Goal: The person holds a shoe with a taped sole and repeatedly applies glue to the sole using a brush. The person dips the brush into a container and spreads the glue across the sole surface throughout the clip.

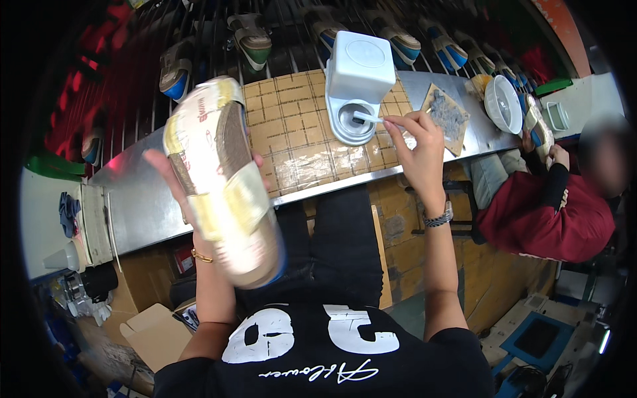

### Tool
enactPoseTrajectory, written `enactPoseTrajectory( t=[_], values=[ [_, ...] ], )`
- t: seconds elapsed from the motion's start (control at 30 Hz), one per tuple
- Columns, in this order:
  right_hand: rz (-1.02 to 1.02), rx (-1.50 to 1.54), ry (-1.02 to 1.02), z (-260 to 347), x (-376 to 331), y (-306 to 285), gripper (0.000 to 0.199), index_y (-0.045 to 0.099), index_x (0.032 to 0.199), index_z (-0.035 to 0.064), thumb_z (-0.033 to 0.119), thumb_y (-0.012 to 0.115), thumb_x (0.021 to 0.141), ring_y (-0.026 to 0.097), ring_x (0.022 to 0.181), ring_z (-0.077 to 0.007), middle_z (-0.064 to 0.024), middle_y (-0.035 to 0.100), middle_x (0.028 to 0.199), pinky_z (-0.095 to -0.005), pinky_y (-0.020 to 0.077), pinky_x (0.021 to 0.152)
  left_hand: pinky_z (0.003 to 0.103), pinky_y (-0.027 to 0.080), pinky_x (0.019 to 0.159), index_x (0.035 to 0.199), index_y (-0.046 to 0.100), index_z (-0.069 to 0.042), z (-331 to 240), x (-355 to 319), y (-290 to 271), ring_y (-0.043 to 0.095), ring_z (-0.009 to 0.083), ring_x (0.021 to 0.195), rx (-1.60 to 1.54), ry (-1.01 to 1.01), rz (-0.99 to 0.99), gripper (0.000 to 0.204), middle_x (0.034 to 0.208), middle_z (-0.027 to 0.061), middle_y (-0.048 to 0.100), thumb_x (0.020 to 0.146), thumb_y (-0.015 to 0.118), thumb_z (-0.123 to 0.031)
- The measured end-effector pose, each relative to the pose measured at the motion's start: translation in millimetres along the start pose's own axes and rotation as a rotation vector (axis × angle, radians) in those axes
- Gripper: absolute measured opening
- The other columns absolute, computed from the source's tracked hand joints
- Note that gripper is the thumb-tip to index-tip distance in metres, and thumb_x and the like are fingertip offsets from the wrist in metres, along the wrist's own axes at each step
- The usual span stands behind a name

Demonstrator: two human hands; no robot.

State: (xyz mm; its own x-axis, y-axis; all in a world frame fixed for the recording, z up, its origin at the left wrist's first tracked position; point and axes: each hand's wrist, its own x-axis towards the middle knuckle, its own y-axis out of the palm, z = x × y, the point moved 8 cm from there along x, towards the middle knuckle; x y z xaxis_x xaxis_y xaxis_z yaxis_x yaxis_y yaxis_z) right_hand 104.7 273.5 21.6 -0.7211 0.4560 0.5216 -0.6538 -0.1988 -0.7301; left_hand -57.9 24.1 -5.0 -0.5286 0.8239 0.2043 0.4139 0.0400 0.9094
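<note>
My left hand (175,187) grips a sandal on a last (211,156), raised and tilted in front of the table's near edge. Its pale underside faces up, with yellowish patches where the strap ends fold over, and a bit of blue shows along one side. Pinched between the fingers of my right hand (423,147) is a brush (369,118) with a thin white handle. The brush's tip reaches into the round cup of a white glue pot (358,74), which stands on a cardboard sheet (292,146).
A metal table (149,199) carries the cardboard. Several lasted sandals (252,41) sit on a rack of bars behind it. Right of the pot lie a stained board (446,118) and a white bowl (503,105). A co-worker in a dark red top (564,212) sits at the right, holding another sandal.
</note>
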Motion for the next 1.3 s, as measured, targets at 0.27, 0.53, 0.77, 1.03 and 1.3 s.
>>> enactPoseTrajectory(
  t=[0.27, 0.53, 0.77, 1.03, 1.3],
  values=[
    [0.083, 0.08, 0.184, -6, -2, 6, 0.018, 0.075, 0.097, 0.0058, 0.023, 0.069, 0.093, 0.051, 0.064, -0.0142, -0.0021, 0.059, 0.073, -0.0307, 0.0364, 0.061, 0.047, 0.054, 0.072, 0.151, 0.029, -0.001, 31, -3, -3, 0.065, 0.0384, 0.082, -0.062, -0.196, -0.096, 0.125, 0.103, 0.0287, 0.06, 0.073, 0.034, -0.098],
    [0.294, 0.634, 0.417, -32, 3, 13, 0.02, 0.074, 0.1, 0.0003, 0.02, 0.069, 0.096, 0.049, 0.07, -0.0045, 0.0033, 0.061, 0.076, -0.0206, 0.0353, 0.061, 0.042, 0.062, 0.077, 0.145, 0.043, -0.003, 34, -14, -39, 0.071, 0.0287, 0.094, 0.337, -0.047, -0.432, 0.092, 0.129, 0.0192, 0.061, 0.092, 0.034, -0.078],
    [-0.254, 0.344, -0.208, 101, 9, -72, 0.026, 0.08, 0.098, 0.009, 0.0, 0.082, 0.073, 0.059, 0.078, -0.012, -0.0047, 0.063, 0.088, -0.0226, 0.0453, 0.066, 0.034, 0.054, 0.096, 0.14, 0.046, 0.004, 59, -17, 12, 0.066, 0.0213, 0.11, 0.624, -0.222, -0.199, 0.094, 0.126, 0.0185, 0.064, 0.092, 0.04, -0.076],
    [-0.182, 0.39, -0.177, 142, 5, -74, 0.023, 0.08, 0.094, 0.007, -0.002, 0.081, 0.072, 0.057, 0.074, -0.0121, -0.0034, 0.06, 0.082, -0.0233, 0.0432, 0.064, 0.031, 0.054, 0.086, 0.126, 0.056, 0.01, 54, -15, 50, 0.066, 0.0191, 0.102, 0.757, -0.155, -0.113, 0.096, 0.112, 0.0172, 0.068, 0.084, 0.05, -0.076],
    [-0.215, 0.382, -0.268, 145, 8, -85, 0.023, 0.076, 0.096, -0.0007, -0.008, 0.076, 0.074, 0.053, 0.082, -0.0144, -0.0083, 0.06, 0.092, -0.0252, 0.041, 0.077, 0.031, 0.053, 0.084, 0.12, 0.06, 0.01, 54, -18, 50, 0.067, 0.0187, 0.098, 0.791, -0.095, -0.086, 0.096, 0.106, 0.0151, 0.07, 0.078, 0.059, -0.076]
  ],
)
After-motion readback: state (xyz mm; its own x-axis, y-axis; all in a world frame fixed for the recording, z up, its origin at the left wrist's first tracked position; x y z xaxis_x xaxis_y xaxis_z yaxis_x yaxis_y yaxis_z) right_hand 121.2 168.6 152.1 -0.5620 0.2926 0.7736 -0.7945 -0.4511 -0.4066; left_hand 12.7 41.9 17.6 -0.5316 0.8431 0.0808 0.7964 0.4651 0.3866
